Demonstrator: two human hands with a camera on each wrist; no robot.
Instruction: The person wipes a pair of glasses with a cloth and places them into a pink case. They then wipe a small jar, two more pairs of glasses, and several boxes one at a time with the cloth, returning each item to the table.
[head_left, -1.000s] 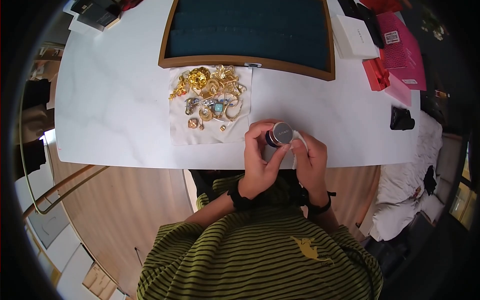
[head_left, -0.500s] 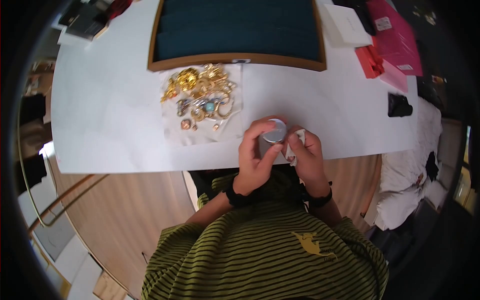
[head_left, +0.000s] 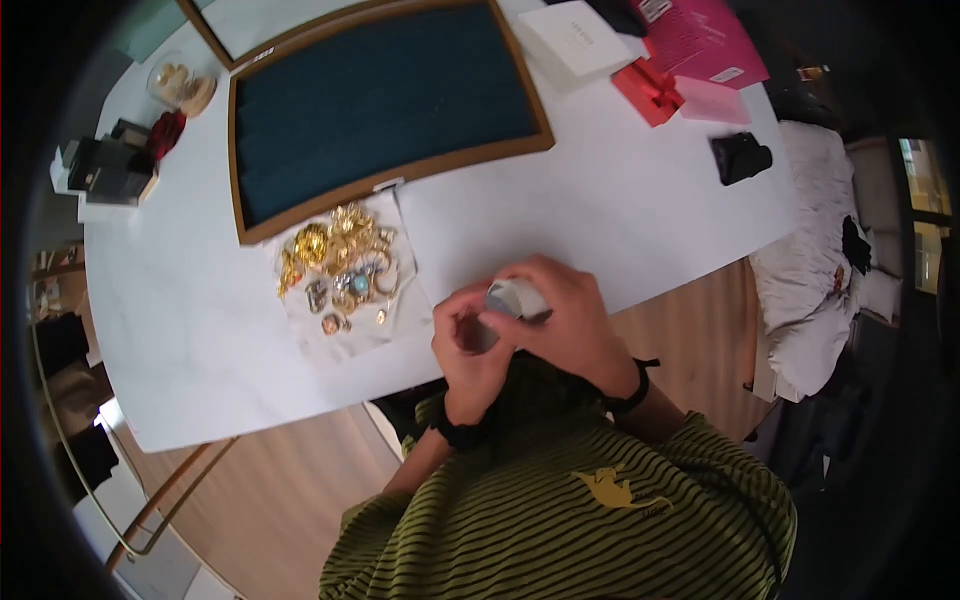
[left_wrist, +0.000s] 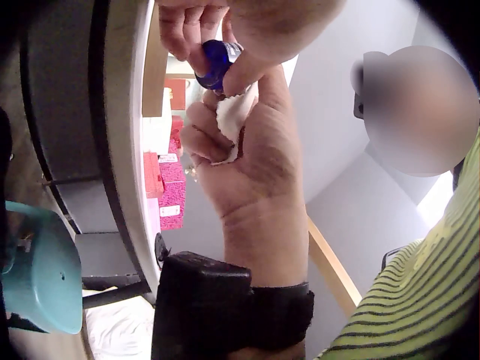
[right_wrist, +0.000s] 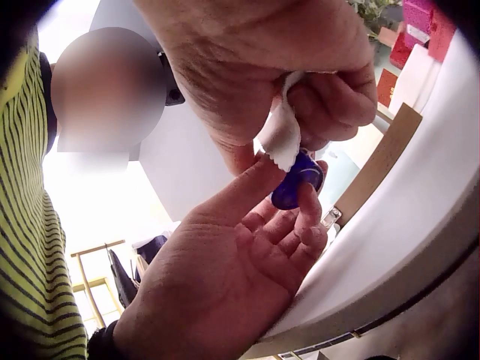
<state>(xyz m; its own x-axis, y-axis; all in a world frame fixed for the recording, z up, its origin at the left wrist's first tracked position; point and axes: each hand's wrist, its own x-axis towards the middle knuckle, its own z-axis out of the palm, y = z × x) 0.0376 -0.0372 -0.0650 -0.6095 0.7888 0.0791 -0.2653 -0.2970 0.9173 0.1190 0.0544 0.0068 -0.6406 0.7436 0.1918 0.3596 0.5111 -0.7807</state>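
In the head view my left hand (head_left: 470,350) and right hand (head_left: 572,318) meet above the table's front edge. A small blue, round object (left_wrist: 214,63) with a silvery top is pinched by the left hand (left_wrist: 266,26), its blue side also visible in the right wrist view (right_wrist: 297,186). My right hand (right_wrist: 259,64) grips a white cloth (right_wrist: 281,136) that lies against the blue object. Behind the hands, gold and silver jewellery (head_left: 350,255) with a turquoise stone lies heaped on a pale cloth (head_left: 345,345).
Beyond the jewellery is a wooden case (head_left: 470,160) lined in dark green. Back right are a white box (head_left: 575,42), a red box (head_left: 648,92), a pink bag (head_left: 700,40) and a black pouch (head_left: 740,158). Black boxes (head_left: 112,168) and a glass dome (head_left: 180,82) stand at left.
The head view has turned, shifting the case and jewellery left. My right hand has moved over the top of the round object with the cloth, covering much of it.
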